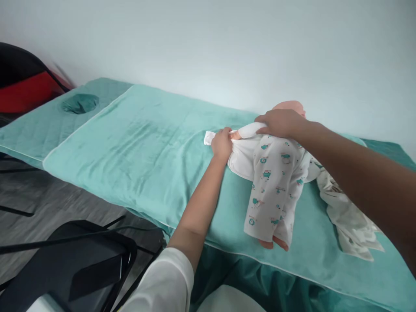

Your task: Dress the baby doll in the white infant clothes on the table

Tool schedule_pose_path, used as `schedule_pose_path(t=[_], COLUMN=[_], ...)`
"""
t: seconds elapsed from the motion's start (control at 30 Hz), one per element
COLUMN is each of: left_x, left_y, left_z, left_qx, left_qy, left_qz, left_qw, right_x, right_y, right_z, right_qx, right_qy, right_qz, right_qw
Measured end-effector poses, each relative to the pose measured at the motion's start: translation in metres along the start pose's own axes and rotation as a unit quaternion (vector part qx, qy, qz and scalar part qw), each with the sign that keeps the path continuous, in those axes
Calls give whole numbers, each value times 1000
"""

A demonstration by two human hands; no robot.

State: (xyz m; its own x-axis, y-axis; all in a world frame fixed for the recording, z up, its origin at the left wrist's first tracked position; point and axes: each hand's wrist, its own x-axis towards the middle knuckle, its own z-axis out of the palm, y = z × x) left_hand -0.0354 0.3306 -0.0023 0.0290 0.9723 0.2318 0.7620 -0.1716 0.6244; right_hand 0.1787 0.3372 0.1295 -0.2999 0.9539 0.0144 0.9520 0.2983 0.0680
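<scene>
doll (pixel 276 186) lies on the green bed (pixel 139 143), feet toward the person – head away | white sleeve (pixel 249 131) points left, spans hand to hand | right hand (pixel 260 123) nearer its shoulder, gripping sleeve | left hand (pixel 224 141) – pinching white cloth (pixel 208 138), basically

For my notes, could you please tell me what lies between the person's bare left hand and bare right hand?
In the head view, a white cloth sleeve and a peach-coloured bit of doll arm lie between left hand and right hand.
</scene>
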Motion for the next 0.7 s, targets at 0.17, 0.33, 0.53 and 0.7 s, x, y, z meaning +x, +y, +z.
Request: schedule_pose_path(t=[0.17, 0.33, 0.53, 0.7], left_x=[-4, -5, -5, -11], left_y=[-9, -6, 2, 14], left_z=[-1, -2, -9, -16], left_qx=[-14, 4, 43, 138], left_qy=[-6, -14, 16, 7], left_qz=[-13, -11, -6, 50], left_qw=[1000, 1000, 999, 989], right_x=[-6, -15, -13, 6], right_y=[-11, -12, -18, -38], right_z=[-12, -17, -11, 10], right_qx=[-35, -3, 20, 33], right_qy=[-81, -54, -47, -92], right_qz=[30, 34, 34, 10], right_qw=[996, 998, 998, 995])
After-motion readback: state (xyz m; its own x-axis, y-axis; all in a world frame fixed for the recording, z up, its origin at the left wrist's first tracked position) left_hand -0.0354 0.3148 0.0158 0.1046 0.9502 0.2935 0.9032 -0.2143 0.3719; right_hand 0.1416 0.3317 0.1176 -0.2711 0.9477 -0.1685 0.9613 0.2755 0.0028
